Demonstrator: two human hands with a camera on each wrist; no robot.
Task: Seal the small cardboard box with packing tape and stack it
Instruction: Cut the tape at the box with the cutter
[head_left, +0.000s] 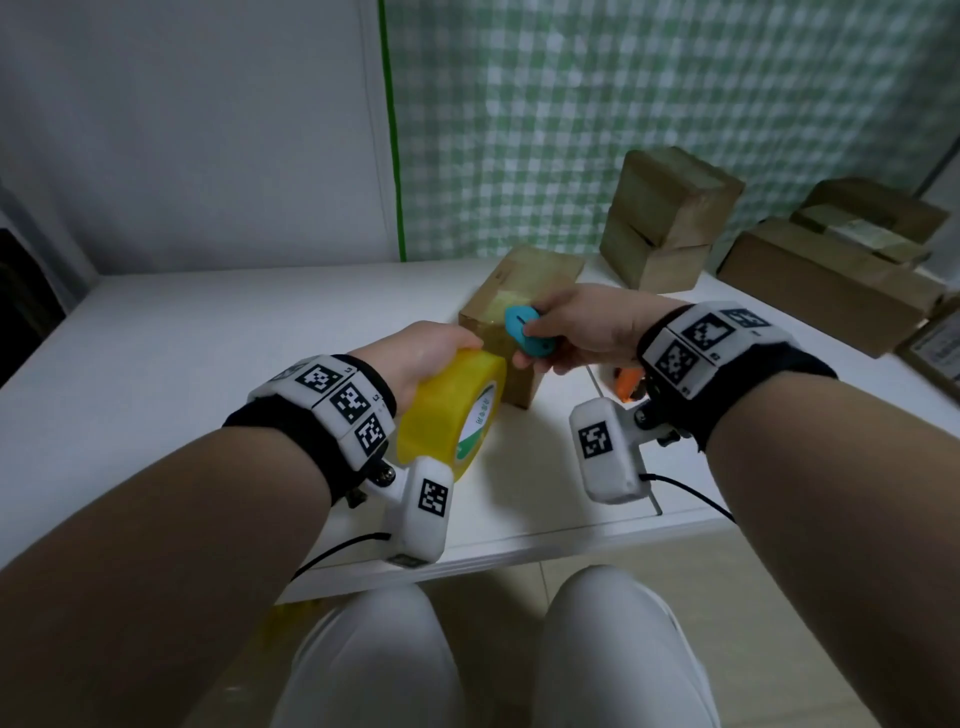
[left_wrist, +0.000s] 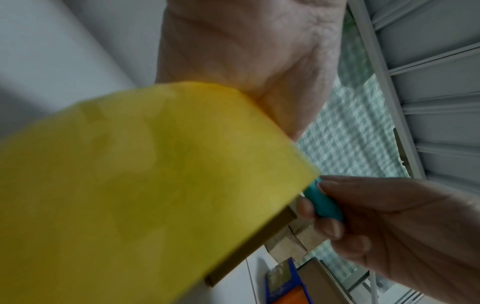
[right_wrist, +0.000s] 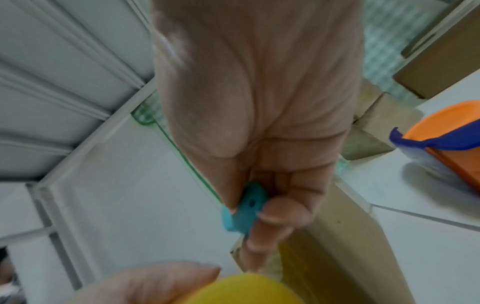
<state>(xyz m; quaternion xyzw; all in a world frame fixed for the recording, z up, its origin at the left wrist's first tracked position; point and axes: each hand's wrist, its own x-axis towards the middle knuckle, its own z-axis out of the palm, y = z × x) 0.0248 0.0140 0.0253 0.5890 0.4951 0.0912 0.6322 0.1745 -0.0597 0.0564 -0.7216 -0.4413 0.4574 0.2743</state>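
Observation:
A small cardboard box (head_left: 524, 283) stands on the white table (head_left: 234, 343), with clear tape across its top. My left hand (head_left: 431, 353) grips a yellow roll of packing tape (head_left: 457, 410) at the box's near left corner; the roll (left_wrist: 145, 185) fills the left wrist view. My right hand (head_left: 561, 338) pinches a small blue cutter (head_left: 527, 330) over the box's near top edge. The right wrist view shows the cutter (right_wrist: 244, 209) between thumb and fingers, just above the box (right_wrist: 345, 236) and the roll (right_wrist: 249, 290).
Two stacked brown boxes (head_left: 670, 218) stand behind the small box. More flat cardboard boxes (head_left: 831, 280) lie at the right. An orange and blue item (right_wrist: 446, 139) sits on the table under my right wrist. A green checked curtain (head_left: 649, 104) hangs behind.

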